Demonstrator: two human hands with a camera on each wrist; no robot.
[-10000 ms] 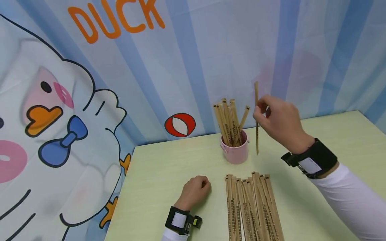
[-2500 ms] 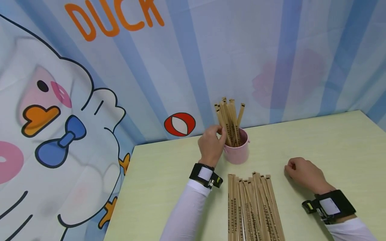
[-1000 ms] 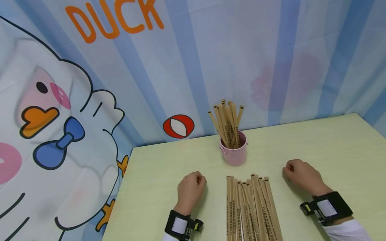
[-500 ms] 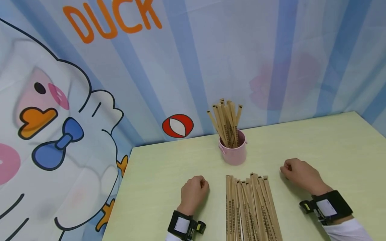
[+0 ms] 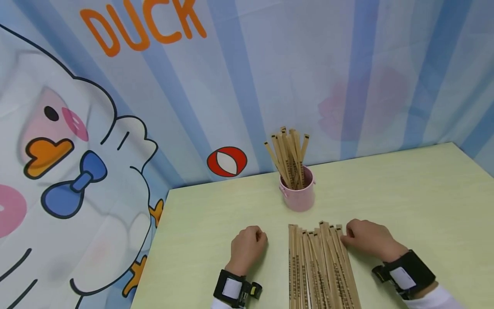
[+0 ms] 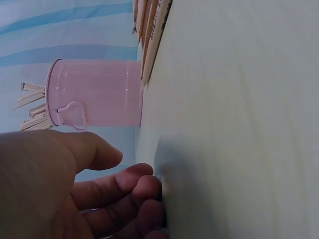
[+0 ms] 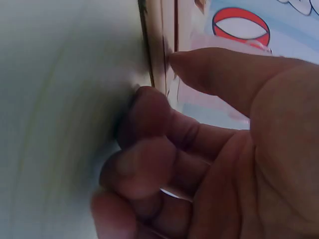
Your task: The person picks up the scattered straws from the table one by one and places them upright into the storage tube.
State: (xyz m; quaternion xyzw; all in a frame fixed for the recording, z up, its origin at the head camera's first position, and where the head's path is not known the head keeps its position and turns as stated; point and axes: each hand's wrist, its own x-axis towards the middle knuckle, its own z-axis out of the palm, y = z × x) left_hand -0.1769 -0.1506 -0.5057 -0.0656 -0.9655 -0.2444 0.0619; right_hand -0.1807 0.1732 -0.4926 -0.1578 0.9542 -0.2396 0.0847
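Note:
Several slim brown paper-wrapped sticks (image 5: pixel 318 266) with printed text lie side by side on the table. More of them stand in a small pink bucket (image 5: pixel 299 199) behind the row, one leaning out to the left. My right hand (image 5: pixel 372 239) is at the row's far right end. In the right wrist view, the thumb touches the outermost wrapped stick (image 7: pixel 158 35), and a gap shows between thumb and index finger. Left of the row, my left hand (image 5: pixel 247 250) rests on the table, fingers loosely curled and holding nothing; the left wrist view shows the bucket beyond it.
The pale yellow-green table (image 5: pixel 204 223) meets a striped blue cloth backdrop (image 5: pixel 293 64) just behind the bucket. A large cartoon duck (image 5: pixel 115 240) is printed on the cloth at left. Each wrist wears a black strap with a small camera.
Ten seconds ago my right hand held a wrapped stick beside the bucket. Later my left hand reached the bucket's sticks and came back. Just now my right hand has moved left to the row.

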